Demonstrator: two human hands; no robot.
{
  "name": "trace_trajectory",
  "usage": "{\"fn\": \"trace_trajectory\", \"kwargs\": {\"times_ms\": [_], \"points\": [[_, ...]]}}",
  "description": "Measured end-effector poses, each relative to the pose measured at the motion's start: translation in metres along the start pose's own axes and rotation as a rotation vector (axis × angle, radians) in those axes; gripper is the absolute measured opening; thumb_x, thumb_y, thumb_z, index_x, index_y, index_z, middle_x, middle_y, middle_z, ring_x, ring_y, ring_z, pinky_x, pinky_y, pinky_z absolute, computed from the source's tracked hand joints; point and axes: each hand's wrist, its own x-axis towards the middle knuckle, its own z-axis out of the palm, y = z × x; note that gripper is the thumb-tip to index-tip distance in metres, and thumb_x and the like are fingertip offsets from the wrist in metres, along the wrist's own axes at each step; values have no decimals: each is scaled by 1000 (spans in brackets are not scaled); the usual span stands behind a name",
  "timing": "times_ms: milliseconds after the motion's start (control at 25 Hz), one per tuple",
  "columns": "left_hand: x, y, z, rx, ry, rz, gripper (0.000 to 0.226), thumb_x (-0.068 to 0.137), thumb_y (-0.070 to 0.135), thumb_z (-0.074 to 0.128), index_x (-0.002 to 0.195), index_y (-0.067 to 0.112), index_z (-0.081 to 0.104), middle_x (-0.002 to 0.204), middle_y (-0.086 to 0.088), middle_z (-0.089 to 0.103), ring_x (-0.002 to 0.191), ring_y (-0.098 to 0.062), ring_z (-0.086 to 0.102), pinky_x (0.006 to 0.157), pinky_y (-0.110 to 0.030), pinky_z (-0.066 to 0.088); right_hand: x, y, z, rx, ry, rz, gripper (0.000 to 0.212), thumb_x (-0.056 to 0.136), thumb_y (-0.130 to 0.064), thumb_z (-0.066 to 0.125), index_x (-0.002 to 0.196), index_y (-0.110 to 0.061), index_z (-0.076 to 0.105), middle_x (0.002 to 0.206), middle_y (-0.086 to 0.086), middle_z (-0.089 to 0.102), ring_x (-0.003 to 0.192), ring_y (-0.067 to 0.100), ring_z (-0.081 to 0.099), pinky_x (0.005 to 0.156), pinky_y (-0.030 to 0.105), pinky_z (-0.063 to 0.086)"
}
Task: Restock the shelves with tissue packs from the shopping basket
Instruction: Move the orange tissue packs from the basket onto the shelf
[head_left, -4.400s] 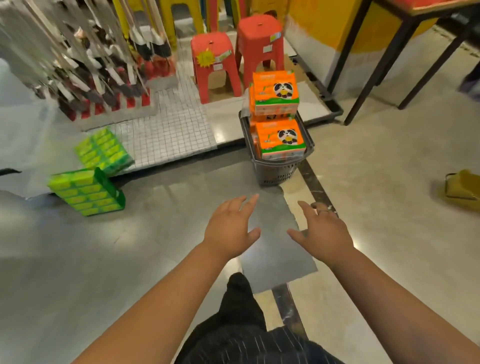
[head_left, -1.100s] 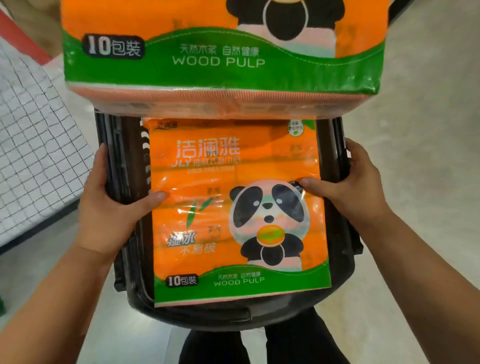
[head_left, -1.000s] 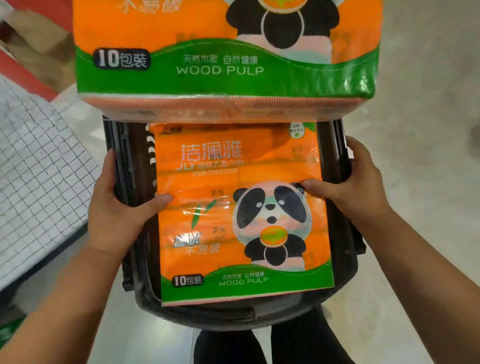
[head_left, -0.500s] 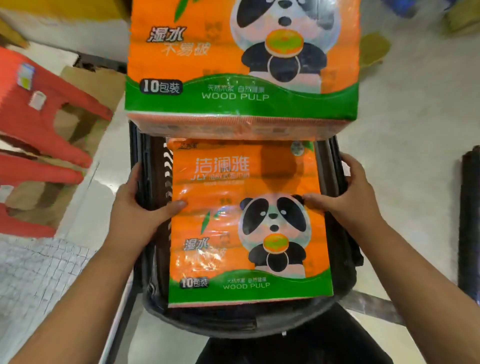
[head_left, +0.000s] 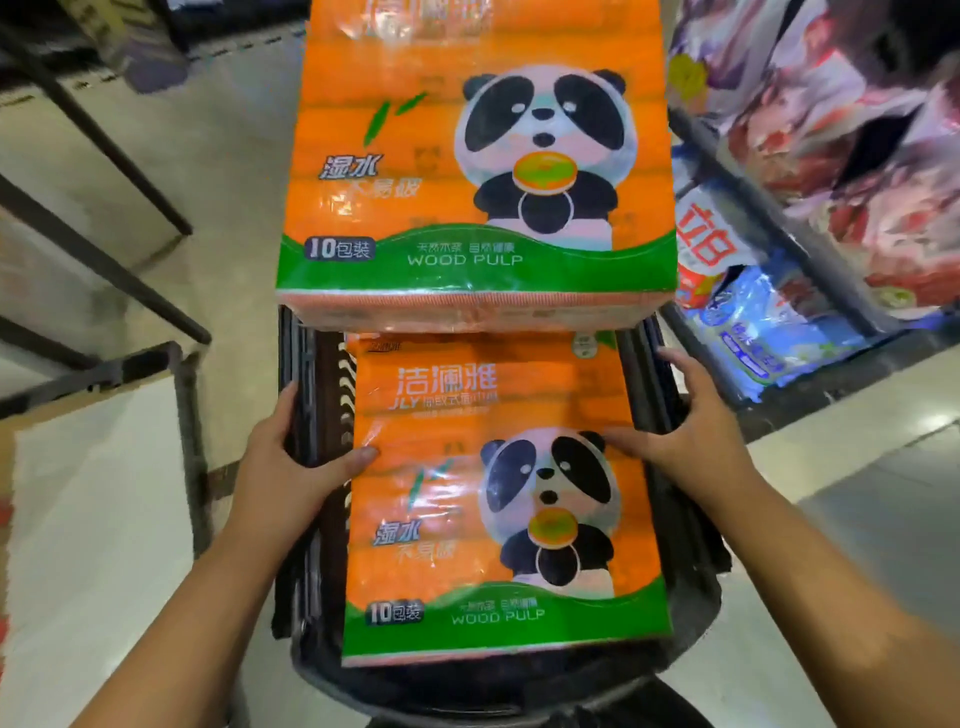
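A dark plastic shopping basket (head_left: 691, 551) is held up in front of me, filled with orange and green tissue packs printed with a panda. One tissue pack (head_left: 498, 499) lies flat near me. A second tissue pack (head_left: 467, 156) rides higher at the basket's far end. My left hand (head_left: 291, 467) grips the basket's left rim, thumb on the near pack. My right hand (head_left: 696, 441) grips the right rim, thumb on the panda print.
Shelves (head_left: 810, 249) at the right hold bagged goods in pink, red and blue packaging (head_left: 769, 322). Black metal table legs (head_left: 104, 260) stand at the left above a low white platform (head_left: 93, 519). Pale tiled floor (head_left: 857, 545) lies below.
I reached the basket and lifted it with both hands. Over the last second the view has swung right: the red stools and grid mat left the frame and the stocked shelves came in.
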Motion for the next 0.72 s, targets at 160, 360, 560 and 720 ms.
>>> {"fn": "trace_trajectory", "kwargs": {"times_ms": [160,360,560,720], "points": [[-39,41,82,78,-180,118,124,45,58,88,150,29,29,145,4,42,129,-10,42,108,-37,36,-83,66,-92,66,189,103,106,49,-46,90,140,-32,37,113,-11,58,103,14,60,86,27,48],[-102,99,190,83,-432,245,115,50,43,85,150,24,30,144,5,46,127,-12,48,109,-42,39,-198,138,-186,199,389,265,104,44,-55,84,135,-42,36,124,-1,60,104,19,64,90,46,54],[-153,149,306,140,-682,361,114,53,47,84,150,26,29,145,5,46,127,-13,48,108,-43,41,-286,195,-257,210,633,412,105,45,-49,82,139,-35,37,126,1,59,101,18,63,83,32,52],[-184,192,408,167,-884,428,113,52,45,82,150,27,30,132,19,50,118,-2,52,104,-35,43,-331,235,-308,256,808,545,110,41,-64,81,138,-39,37,129,2,59,110,22,61,95,43,51]]}}
